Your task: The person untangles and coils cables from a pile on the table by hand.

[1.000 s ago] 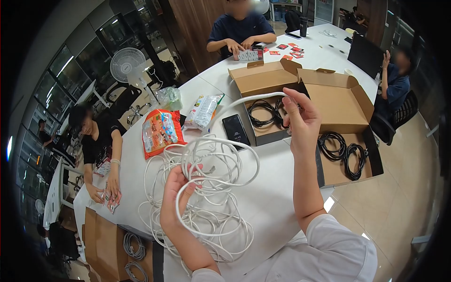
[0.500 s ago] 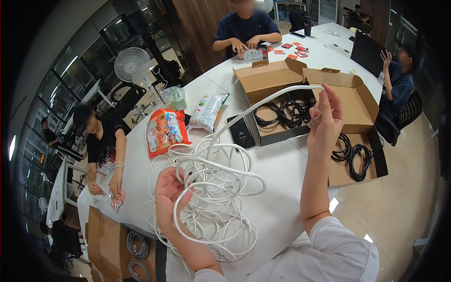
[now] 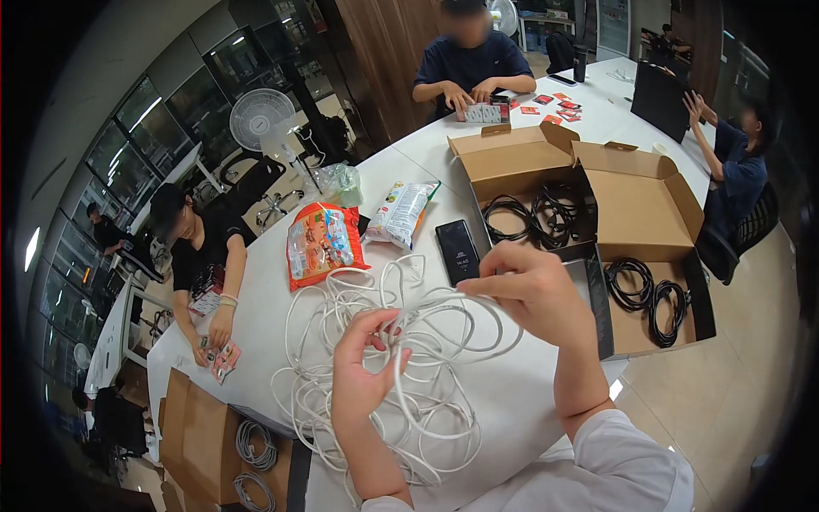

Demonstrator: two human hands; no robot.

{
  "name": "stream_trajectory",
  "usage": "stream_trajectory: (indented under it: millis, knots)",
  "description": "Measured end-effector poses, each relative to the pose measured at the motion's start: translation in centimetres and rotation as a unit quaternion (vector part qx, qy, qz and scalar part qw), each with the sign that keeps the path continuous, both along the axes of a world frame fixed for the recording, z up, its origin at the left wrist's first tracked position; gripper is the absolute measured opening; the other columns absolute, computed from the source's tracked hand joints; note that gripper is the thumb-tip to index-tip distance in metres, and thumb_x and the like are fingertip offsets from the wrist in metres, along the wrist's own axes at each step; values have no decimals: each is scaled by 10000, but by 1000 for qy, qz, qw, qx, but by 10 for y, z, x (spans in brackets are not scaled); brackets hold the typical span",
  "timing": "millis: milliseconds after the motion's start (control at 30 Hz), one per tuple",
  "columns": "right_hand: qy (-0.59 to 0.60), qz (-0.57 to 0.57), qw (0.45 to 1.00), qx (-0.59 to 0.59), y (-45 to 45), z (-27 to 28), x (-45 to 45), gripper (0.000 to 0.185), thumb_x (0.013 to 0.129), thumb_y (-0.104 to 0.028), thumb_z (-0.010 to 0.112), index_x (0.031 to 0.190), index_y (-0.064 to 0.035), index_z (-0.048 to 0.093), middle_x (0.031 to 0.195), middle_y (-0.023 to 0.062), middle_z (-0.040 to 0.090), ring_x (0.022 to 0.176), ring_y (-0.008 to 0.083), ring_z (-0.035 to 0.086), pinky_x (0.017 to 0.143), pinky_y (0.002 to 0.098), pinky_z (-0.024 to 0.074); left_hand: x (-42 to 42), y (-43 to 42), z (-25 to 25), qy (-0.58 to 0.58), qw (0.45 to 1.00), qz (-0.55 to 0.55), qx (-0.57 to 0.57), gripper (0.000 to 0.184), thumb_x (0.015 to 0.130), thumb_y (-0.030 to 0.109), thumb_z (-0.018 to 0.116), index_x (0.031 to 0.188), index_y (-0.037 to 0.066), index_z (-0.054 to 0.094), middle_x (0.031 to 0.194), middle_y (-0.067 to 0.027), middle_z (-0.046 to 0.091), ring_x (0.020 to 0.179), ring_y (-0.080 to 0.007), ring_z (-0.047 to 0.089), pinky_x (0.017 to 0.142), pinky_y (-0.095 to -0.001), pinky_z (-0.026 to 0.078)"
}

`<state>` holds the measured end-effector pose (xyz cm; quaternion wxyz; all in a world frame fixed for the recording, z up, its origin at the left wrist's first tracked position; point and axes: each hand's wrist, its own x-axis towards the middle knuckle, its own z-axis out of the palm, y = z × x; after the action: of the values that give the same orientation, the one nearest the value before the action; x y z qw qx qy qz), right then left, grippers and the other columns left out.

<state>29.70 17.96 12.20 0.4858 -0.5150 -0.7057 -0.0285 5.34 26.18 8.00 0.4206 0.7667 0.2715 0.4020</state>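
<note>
A long white cable (image 3: 444,401) lies in a loose, tangled heap of loops on the white table. My left hand (image 3: 365,363) is closed round a few strands at the near side of the heap, thumb and fingers curled about them. Right of it, my right hand (image 3: 529,290) pinches a stretch of the same cable between thumb and fingers, above the table. Loops run between the two hands. A black phone (image 3: 458,252) lies just beyond my right hand, its screen lit. The cable's ends cannot be made out.
Open cardboard boxes (image 3: 636,192) with coiled black cables (image 3: 670,311) stand at right; another box (image 3: 200,427) at lower left holds grey coils. Snack bags, one red (image 3: 324,243) and one white (image 3: 405,213), lie beyond the heap. Other people work around the table.
My right hand has come down and toward my left hand, bringing the raised stretch of cable to the loops. My left hand keeps its hold; the view has shifted slightly.
</note>
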Motion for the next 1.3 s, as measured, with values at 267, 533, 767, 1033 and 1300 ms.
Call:
stream_trajectory:
  millis: [267, 533, 767, 1033, 1300]
  knots:
    - [66, 55, 989, -117, 7, -5, 4, 224, 784, -44, 702, 1004, -83, 710, 685, 78, 621, 558, 178, 591, 517, 296, 463, 0, -13, 20, 27, 985, -150, 78, 558, 620, 0, 756, 1157, 90, 635, 1322, -126, 511, 1103, -228, 553, 766, -308, 456]
    - [139, 48, 974, -173, 12, -5, -2, 276, 852, -15, 605, 1128, -21, 603, 718, 119, 664, 507, 171, 638, 472, 287, 485, 1, -16, 28, 87, 919, -373, 88, 626, 628, 61, 752, 1238, 115, 624, 1490, -221, 308, 1177, -314, 526, 815, -350, 465]
    - [199, 65, 977, -49, 8, -7, -7, 182, 818, 56, 605, 994, 10, 605, 790, 97, 645, 619, 141, 647, 559, 251, 504, -21, -11, 34, 24, 909, -402, 104, 707, 680, 15, 697, 1352, 35, 481, 1482, -264, 286, 1125, -339, 559, 855, -374, 487]
    - [95, 124, 987, -31, 8, -4, -24, 191, 792, 35, 638, 975, -20, 621, 887, 92, 664, 822, 193, 660, 726, 289, 513, -3, -22, 29, 76, 974, 129, 169, 246, 836, 50, 640, 1078, 6, 644, 899, -151, 661, 691, -147, 618, 586, -273, 489]
    - [381, 40, 921, 69, 13, -8, 12, 106, 911, -45, 566, 989, 17, 602, 944, 68, 663, 899, 162, 628, 820, 280, 475, -47, 1, 21, -246, 941, 230, -36, 215, 1011, 262, 431, 997, 63, 510, 594, 34, 390, 457, -33, 321, 394, -177, 273]
